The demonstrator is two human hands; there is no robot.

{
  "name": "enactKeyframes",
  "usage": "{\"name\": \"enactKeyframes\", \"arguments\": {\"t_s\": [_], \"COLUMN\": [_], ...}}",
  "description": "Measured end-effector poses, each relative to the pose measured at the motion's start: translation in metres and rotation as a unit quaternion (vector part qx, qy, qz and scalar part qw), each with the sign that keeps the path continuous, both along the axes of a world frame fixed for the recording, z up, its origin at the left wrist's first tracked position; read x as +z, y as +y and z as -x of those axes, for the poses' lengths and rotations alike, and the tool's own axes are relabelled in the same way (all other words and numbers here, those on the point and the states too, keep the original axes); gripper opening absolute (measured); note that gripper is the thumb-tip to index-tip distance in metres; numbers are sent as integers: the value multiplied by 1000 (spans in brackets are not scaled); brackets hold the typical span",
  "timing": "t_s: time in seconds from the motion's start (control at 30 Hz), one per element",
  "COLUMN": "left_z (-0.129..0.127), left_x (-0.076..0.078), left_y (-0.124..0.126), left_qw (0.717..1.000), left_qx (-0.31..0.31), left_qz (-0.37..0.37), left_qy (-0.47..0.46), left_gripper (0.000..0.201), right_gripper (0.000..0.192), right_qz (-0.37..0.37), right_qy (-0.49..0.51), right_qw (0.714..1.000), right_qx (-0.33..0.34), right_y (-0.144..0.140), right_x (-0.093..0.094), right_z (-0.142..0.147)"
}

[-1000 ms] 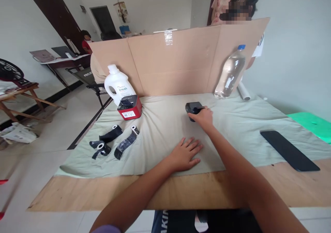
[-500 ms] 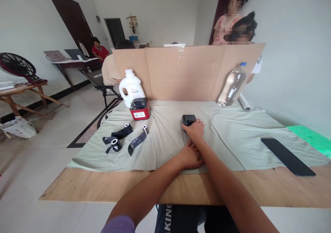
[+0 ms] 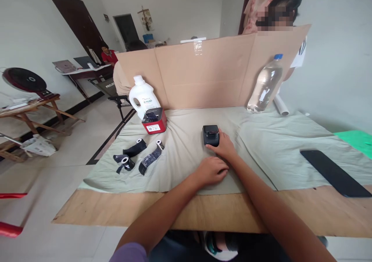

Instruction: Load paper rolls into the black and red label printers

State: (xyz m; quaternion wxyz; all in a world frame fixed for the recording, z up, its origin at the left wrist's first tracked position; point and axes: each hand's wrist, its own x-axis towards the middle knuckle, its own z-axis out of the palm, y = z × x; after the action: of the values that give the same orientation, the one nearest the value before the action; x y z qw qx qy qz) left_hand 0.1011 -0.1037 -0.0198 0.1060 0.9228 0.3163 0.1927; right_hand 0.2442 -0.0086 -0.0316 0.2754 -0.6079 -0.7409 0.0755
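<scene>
A small black printer-like device (image 3: 210, 136) sits on the pale green cloth near the middle of the table. My right hand (image 3: 224, 145) grips it from the right, thumb across the near side and fingers along the right side. Just in front of it, my left hand (image 3: 211, 171) rests on the cloth with its fingers curled in, close to my right wrist; nothing shows in it. To the left lie several small rolls of black film-like strip, one of them a partly unwound roll (image 3: 151, 157). Behind them stands a red and black box-shaped device (image 3: 154, 121).
A white jug (image 3: 143, 97) stands behind the red device. At the back are a cardboard screen (image 3: 203, 74), a large clear bottle (image 3: 266, 84) and a white tube (image 3: 281, 105). A flat black slab (image 3: 335, 173) lies on the right. Other people are beyond the screen.
My right hand has shifted from the black device's near top to its right side, uncovering more of it. My left hand has curled in more. The camera view has tilted.
</scene>
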Motion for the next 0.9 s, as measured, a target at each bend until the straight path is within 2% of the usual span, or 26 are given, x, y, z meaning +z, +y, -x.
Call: {"name": "enactKeyframes", "arguments": {"t_s": [0.1,0.2,0.27,0.33,0.43,0.5,0.6,0.73,0.9], "left_z": [15,43,61,72,71,63,48,37,39], "left_x": [13,27,31,31,27,22,11,-9,-25], "left_y": [10,43,75,108,147,163,173,171,162], "left_qw": [992,957,906,824,775,762,744,740,760], "left_qx": [110,247,333,375,386,378,351,309,261], "left_qz": [-16,16,110,257,309,300,278,258,264], "left_qy": [-57,-151,-236,-339,-394,-432,-496,-539,-533], "left_gripper": [25,19,19,22,25,26,28,29,26], "right_gripper": [105,106,106,105,105,104,104,105,106], "right_qz": [30,46,51,56,61,59,55,56,57], "right_qy": [22,37,40,42,46,45,44,53,63], "right_qw": [999,998,998,998,997,997,998,997,996], "right_qx": [-9,-11,-9,-7,-7,-5,-2,0,3], "right_y": [-1,-1,-2,-3,-3,-3,-2,-1,-1], "right_x": [3,8,9,10,11,11,9,7,6], "right_z": [-1,-3,-3,-4,-4,-4,-4,-5,-5]}}
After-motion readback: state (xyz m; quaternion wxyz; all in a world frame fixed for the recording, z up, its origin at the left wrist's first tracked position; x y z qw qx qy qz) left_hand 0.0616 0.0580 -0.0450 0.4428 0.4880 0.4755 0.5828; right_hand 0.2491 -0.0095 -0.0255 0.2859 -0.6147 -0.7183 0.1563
